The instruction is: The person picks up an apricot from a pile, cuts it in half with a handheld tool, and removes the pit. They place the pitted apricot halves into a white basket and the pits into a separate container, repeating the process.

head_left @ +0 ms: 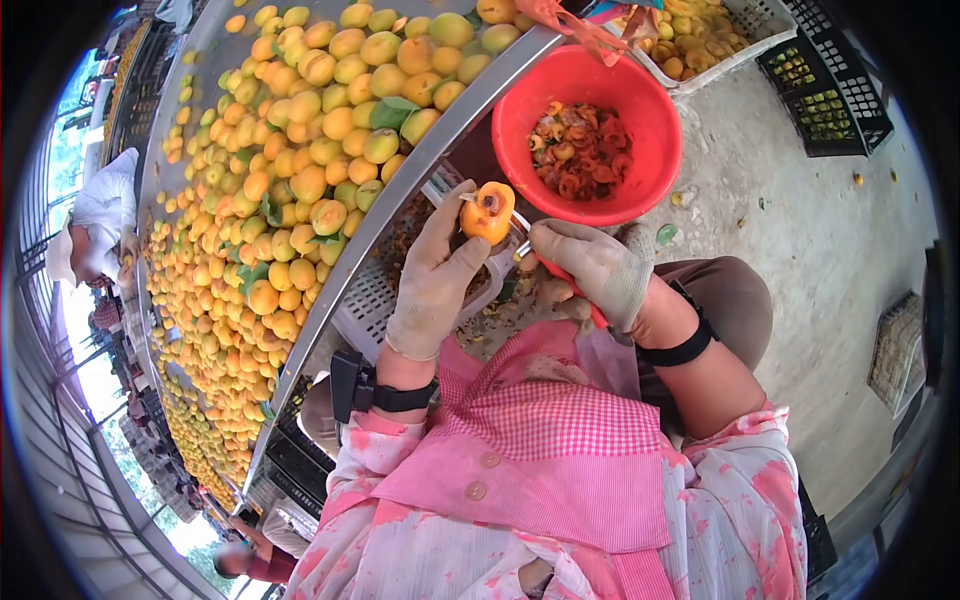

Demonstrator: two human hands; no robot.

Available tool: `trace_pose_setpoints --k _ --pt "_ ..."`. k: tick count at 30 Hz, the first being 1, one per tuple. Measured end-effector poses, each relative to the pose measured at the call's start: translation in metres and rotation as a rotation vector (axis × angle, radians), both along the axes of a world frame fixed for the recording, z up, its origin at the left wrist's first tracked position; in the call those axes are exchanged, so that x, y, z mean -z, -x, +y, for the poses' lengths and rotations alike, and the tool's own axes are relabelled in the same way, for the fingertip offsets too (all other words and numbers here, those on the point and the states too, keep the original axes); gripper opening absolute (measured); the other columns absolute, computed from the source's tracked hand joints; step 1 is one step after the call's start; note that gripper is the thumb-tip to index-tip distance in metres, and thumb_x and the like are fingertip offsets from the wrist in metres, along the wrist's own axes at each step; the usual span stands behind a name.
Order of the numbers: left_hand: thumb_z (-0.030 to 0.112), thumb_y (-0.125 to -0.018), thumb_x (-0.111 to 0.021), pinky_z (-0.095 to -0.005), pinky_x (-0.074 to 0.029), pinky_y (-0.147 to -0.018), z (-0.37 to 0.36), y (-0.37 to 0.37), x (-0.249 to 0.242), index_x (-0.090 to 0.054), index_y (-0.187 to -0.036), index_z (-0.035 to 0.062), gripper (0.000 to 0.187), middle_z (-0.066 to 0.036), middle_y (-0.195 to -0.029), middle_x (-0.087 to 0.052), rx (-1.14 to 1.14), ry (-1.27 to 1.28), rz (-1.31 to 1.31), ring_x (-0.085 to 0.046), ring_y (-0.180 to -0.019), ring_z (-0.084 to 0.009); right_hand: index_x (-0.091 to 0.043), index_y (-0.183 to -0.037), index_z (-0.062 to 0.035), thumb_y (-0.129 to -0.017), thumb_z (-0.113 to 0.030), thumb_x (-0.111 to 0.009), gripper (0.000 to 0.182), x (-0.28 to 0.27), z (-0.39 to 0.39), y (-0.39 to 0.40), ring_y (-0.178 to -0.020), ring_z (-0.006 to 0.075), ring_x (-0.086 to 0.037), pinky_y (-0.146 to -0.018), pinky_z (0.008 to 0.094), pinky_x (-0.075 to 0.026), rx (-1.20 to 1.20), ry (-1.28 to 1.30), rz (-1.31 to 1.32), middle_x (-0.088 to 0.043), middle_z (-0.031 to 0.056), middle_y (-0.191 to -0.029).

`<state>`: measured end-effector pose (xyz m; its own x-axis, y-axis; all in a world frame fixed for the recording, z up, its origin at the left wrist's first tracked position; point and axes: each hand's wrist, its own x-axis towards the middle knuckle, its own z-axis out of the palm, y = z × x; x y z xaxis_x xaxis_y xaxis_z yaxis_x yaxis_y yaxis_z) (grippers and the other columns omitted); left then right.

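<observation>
My left hand (437, 262), in a pale glove, holds an orange-yellow apricot (489, 213) between thumb and fingers. The apricot has a dark hollow on its upper side. In my right hand (592, 262), also gloved, is a tool with red handles (585, 297); its metal end (522, 238) lies close beside the apricot. Above my right hand stands a red basin (655, 130) with dark reddish fruit scraps (580, 150) inside. Under my left hand is a white perforated basket (365, 308), partly hidden.
A metal-edged table (415, 178) heaped with apricots (300, 170) runs along the left. At the top right are a white crate (765, 42) of fruit and black crates (828, 85). A person in white (105, 210) is across the table; another person (255, 560) is at bottom left.
</observation>
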<state>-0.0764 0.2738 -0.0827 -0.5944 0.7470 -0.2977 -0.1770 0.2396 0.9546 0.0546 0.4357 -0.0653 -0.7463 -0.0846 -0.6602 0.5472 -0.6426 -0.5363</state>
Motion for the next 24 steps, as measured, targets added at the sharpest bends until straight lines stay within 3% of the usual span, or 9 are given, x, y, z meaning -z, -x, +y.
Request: trace_pose_setpoints --k 6,14,18,24 --pt "0.007 -0.093 -0.059 -0.0305 -0.039 -0.104 0.006 0.001 0.003 -0.041 -0.139 -0.0049 0.051 -0.010 -0.130 -0.053 0.011 -0.063 -0.082 -0.051 -0.117 -0.0167 -0.055 -0.096 -0.0054 -0.100 -0.044 -0.045 0.040 0.006 -0.001 0.000 -0.039 0.0067 -0.034 -0.035 0.0225 -0.026 0.004 -0.066 -0.019 -0.042 -0.0009 -0.058" --pt "-0.006 -0.085 -0.064 -0.0285 -0.047 -0.095 0.021 -0.010 0.001 -0.044 -0.133 -0.0035 0.052 -0.010 -0.122 -0.057 -0.072 -0.036 0.088 -0.056 -0.111 -0.0154 -0.057 -0.097 -0.0084 -0.099 -0.046 -0.046 0.039 0.004 0.012 -0.006 -0.036 0.0073 -0.031 -0.031 0.0235 -0.026 0.047 0.254 -0.063 -0.042 -0.0013 -0.056" --pt "-0.006 -0.083 -0.067 -0.0296 -0.048 -0.093 0.028 -0.020 0.011 -0.046 -0.129 -0.0035 0.051 -0.011 -0.121 -0.057 -0.135 -0.067 0.117 -0.058 -0.109 -0.0168 -0.057 -0.097 -0.0105 -0.099 -0.046 -0.045 0.038 0.010 0.012 -0.007 -0.036 0.0070 -0.030 -0.031 0.0232 -0.025 0.085 0.328 -0.014 -0.041 -0.0023 -0.056" --pt "-0.002 -0.080 -0.072 -0.0301 -0.050 -0.091 0.032 -0.026 0.024 -0.049 -0.123 -0.0034 0.048 -0.013 -0.113 -0.059 -0.229 -0.016 0.462 -0.061 -0.103 -0.0176 -0.055 -0.097 -0.0110 -0.100 -0.045 -0.042 0.037 0.020 0.013 -0.008 -0.036 0.0079 -0.031 -0.033 0.0253 -0.027 0.107 0.492 0.006 -0.039 -0.0033 -0.056"
